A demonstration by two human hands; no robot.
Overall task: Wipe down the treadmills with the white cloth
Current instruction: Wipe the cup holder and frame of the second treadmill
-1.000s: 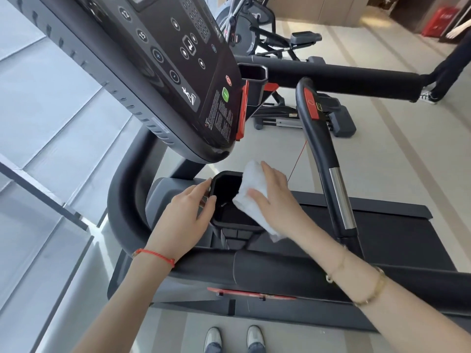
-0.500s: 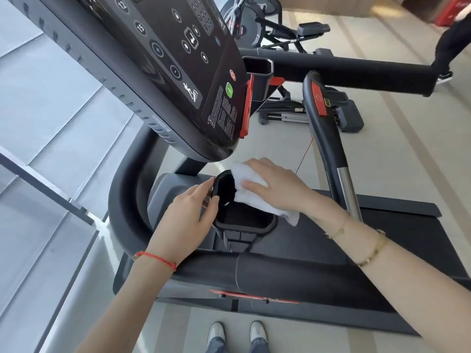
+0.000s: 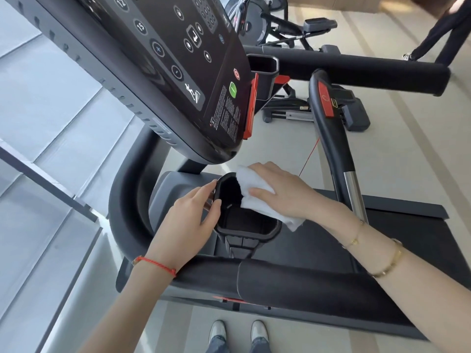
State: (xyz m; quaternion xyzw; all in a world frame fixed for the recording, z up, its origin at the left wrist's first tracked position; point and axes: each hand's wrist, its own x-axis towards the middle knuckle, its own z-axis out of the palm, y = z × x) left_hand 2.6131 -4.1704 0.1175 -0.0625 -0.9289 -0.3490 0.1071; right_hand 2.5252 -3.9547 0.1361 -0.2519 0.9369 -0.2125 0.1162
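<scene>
A black treadmill stands before me, its console [image 3: 163, 72] tilted overhead and a padded handrail [image 3: 293, 281] crossing below my arms. Under the console sits a black cup holder [image 3: 244, 225]. My right hand [image 3: 283, 192] lies over the folded white cloth [image 3: 257, 197] and holds it against the cup holder's right rim, thumb on the cloth's front. My left hand [image 3: 188, 220] grips the cup holder's left rim, fingertips curled over the edge. Part of the cloth is hidden under my right palm.
An upright handle [image 3: 334, 146] with a red patch and chrome section rises right of my right hand. A second handrail [image 3: 356, 70] crosses behind it. Exercise bikes [image 3: 280, 24] stand further back, and a person's legs [image 3: 438, 39] at top right. Glass wall panels run along the left.
My right hand has slid the cloth from the cup holder's near right side up toward its far rim. My left hand has stayed on the left rim.
</scene>
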